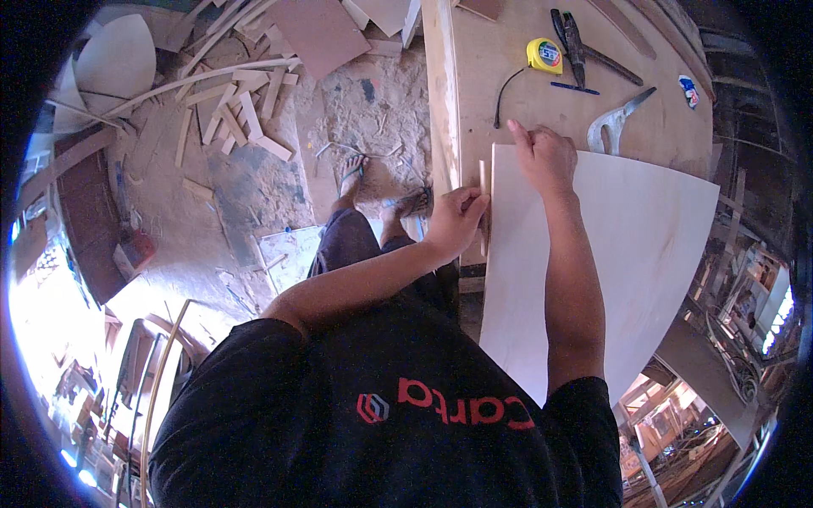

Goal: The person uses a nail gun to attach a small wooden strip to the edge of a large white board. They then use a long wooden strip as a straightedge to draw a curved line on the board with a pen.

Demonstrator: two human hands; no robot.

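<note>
My left hand (457, 222) is closed in a pinch on a thin strip of wood (483, 173), which stands along the left edge of a large pale panel (627, 245). My right hand (546, 159) rests over the panel's far edge with its fingers curled in. What the right fingers hold, if anything, is hidden. The panel lies on a wooden workbench (491, 93) and reaches back beside my body. Beyond the right hand lies a grey handsaw handle (611, 127).
Farther up the bench lie a yellow tape measure (544, 56), a dark-handled hammer (575, 51) and a blue pencil-like stick (574, 88). On the floor at left are wood offcuts (233, 110), sawdust and a large brown board (318, 32). A curved strip (199, 80) crosses there.
</note>
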